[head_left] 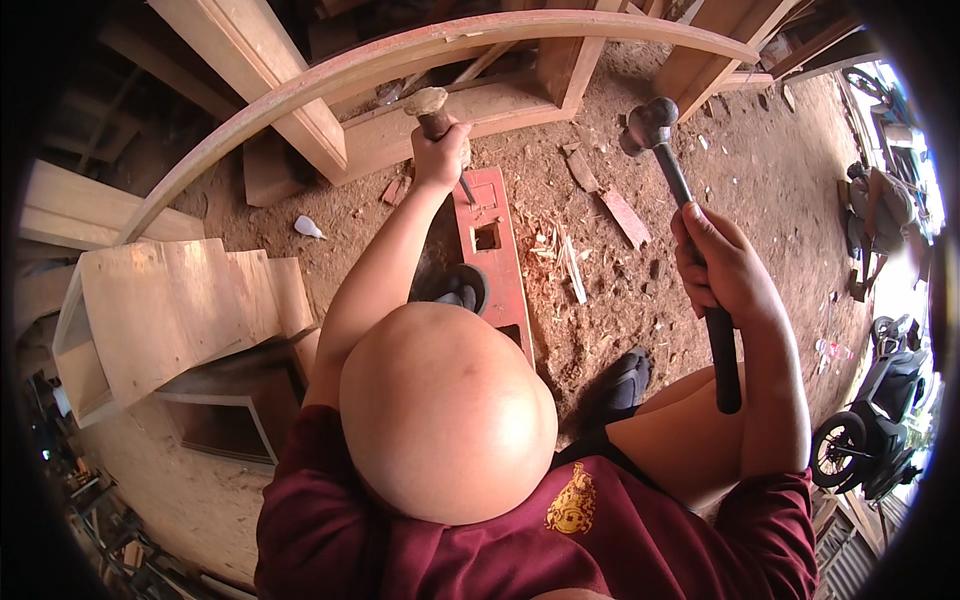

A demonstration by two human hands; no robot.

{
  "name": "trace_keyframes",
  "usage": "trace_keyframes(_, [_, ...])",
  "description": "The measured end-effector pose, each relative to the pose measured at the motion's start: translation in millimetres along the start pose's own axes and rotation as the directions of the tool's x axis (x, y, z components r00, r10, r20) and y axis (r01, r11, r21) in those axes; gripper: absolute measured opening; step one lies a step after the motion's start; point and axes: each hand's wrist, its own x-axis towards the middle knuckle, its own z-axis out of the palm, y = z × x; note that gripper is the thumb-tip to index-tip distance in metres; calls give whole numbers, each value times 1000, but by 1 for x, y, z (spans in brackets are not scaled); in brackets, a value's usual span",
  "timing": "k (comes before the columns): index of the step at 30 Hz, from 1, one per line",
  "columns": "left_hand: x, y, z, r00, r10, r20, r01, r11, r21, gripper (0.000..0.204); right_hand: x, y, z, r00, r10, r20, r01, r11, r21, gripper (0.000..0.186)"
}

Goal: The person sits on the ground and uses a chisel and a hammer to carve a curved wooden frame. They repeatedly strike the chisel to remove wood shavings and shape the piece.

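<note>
My left hand [440, 157] is closed around the handle of a chisel [434, 121], whose pale top is worn and splayed. Its blade points down onto the far end of a reddish wooden beam [508, 275], at a marked rectangle. Just nearer on the beam is a square hole [486, 237] cut into the wood, and another dark opening shows closer to me. Raised to the right, my right hand [722, 262] grips the dark handle of a hammer [676, 178]. The hammer's metal head is up and apart from the chisel.
Wood chips [560, 255] and a reddish scrap [625, 218] litter the dirt floor beside the beam. Beyond it stand wooden frames [450, 112] and a long curved wooden strip [400, 52]. Plywood pieces [180, 305] lie left; a motorcycle [875, 420] stands at the far right.
</note>
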Motion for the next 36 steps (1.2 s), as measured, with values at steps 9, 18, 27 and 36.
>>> trace_keyframes(9, [3,-6,1,1000,-11,23,9,997,76,21,-1,-4,10,1000,-31,1,31,999,-32,35])
trace_keyframes(18, [10,-18,9,988,152,1,-139,903,406,26,5,-29,24,991,-131,11,132,989,-61,37])
trace_keyframes(27, [2,-6,9,999,30,-34,-22,976,218,23,1,-26,24,992,-122,-24,119,989,-91,37])
trace_keyframes(36, [0,-6,6,999,43,7,-43,983,177,25,-1,-34,32,983,-182,-20,178,975,-132,37])
